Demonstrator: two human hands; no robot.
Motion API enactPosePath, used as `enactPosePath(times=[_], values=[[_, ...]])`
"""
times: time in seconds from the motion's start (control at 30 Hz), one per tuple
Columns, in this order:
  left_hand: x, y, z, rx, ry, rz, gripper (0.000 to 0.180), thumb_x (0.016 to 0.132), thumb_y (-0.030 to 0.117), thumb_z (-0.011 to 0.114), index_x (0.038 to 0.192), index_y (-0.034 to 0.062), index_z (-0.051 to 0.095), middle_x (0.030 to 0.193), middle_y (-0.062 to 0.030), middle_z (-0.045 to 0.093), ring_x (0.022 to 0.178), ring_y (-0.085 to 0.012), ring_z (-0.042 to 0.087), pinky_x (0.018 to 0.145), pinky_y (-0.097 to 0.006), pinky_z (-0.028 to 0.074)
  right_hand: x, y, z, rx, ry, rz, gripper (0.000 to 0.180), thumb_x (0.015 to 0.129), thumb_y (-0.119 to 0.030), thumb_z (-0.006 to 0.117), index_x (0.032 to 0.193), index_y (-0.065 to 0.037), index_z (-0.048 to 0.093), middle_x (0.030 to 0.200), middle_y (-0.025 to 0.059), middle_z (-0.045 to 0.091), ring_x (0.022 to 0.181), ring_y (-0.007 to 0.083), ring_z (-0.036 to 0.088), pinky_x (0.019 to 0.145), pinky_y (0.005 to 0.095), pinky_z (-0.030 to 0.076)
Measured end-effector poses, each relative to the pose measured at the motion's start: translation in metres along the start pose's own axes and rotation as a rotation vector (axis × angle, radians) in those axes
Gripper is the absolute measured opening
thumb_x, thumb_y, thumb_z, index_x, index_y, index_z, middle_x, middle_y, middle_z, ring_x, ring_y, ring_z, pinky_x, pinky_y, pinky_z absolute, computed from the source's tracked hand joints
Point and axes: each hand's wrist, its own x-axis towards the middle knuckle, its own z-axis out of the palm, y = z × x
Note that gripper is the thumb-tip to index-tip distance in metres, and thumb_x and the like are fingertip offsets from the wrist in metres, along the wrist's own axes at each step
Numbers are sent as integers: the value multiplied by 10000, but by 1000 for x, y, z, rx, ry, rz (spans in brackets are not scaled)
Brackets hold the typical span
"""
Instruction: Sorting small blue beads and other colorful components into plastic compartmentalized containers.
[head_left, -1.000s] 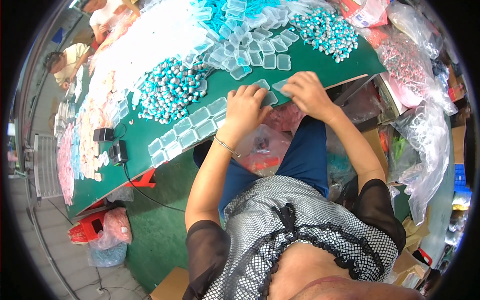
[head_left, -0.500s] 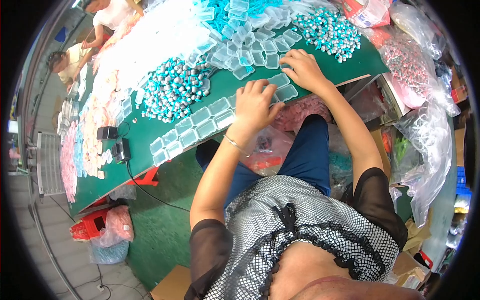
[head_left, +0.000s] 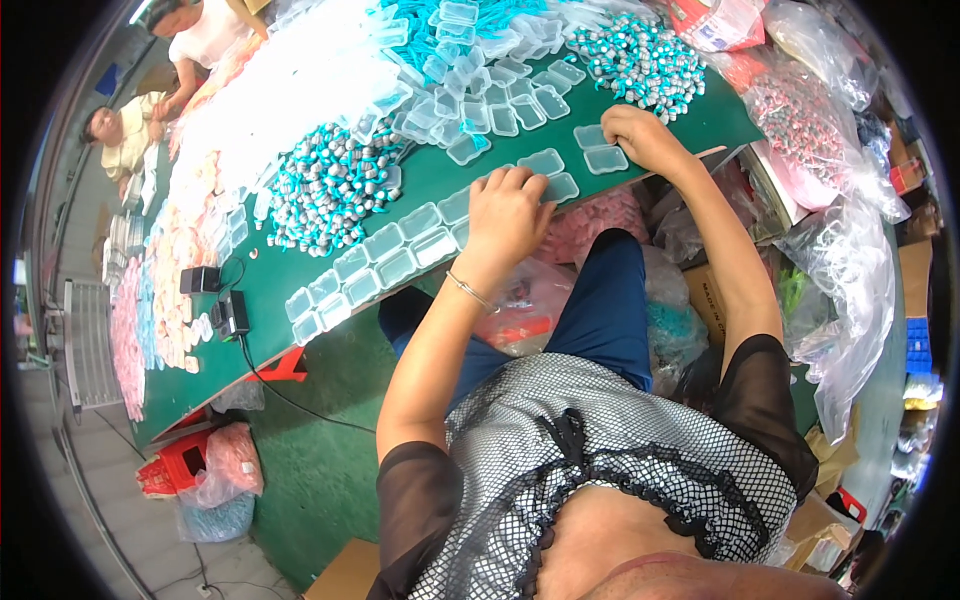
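A double line of small clear plastic boxes (head_left: 383, 243) runs along the near edge of the green table. My left hand (head_left: 508, 208) rests over the right part of this line, fingers bent and thumb apart, hiding the boxes beneath it. Right of the line, with a gap between, lies another clear plastic box (head_left: 605, 160) made of two tray-like halves side by side. My right hand (head_left: 648, 138) has its curled fingers on that box's far right edge. A loose heap of similar boxes (head_left: 500, 108) lies beyond my hands.
Piles of grey-and-turquoise small pieces (head_left: 335, 190) lie on the green table (head_left: 270, 300), with another such pile (head_left: 640, 65) at the far right. Black adapters (head_left: 232, 313) with a cable sit at left. Plastic bags (head_left: 840, 270) hang at right. Two people work at far left.
My right hand has moved right and slightly nearer, and a two-part box now lies apart from the heap beside it. My left hand stays over the line, its fingers closer together.
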Motion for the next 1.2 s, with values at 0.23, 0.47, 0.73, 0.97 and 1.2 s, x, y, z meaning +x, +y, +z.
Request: enactPosePath(times=[0.23, 0.47, 0.73, 0.97, 1.2], values=[[1, -1, 0, 10, -31, -7, 279, 788, 218, 720, 1030, 94, 657, 1075, -64, 630, 1019, -273, 572, 814, -404, 424, 10, -23, 19, 66, 25, -126, 129, 710, 68, 600, 766, -36, 549, 910, 107, 613, 896, 318, 607, 738, 394, 504], [8, 3, 5, 0, 46, 15, 336, 737, 279, 743, 1025, 128, 657, 1126, -71, 597, 1042, -274, 547, 815, -428, 421, 34, -26, 26, -56, 190, 45, 81, 803, -139, 657, 864, -89, 640, 935, 75, 635, 917, 281, 613, 767, 400, 469], [24, 22, 39, 53, 26, 27, 296, 731, 272, 752, 981, 132, 678, 1183, -62, 600, 1100, -273, 556, 855, -458, 424, 74, -37, 66, -408, 88, 198, 185, 789, -310, 688, 784, -126, 667, 826, 40, 616, 856, 235, 607, 735, 442, 408], [20, 19, 41, -6, 73, 46, 285, 740, 267, 746, 978, 124, 679, 1161, -72, 616, 1091, -280, 579, 872, -462, 418, 33, -12, 28, -140, 34, 202, 59, 724, -137, 638, 733, -79, 636, 807, 91, 599, 714, 309, 618, 631, 446, 481], [20, 19, 39, -17, 74, 30, 259, 743, 267, 747, 941, 114, 681, 1143, -78, 622, 1070, -276, 583, 892, -478, 412, 6, -2, -12, -39, -100, 128, 72, 737, -67, 632, 763, -33, 575, 816, 110, 550, 750, 306, 587, 654, 405, 471]])
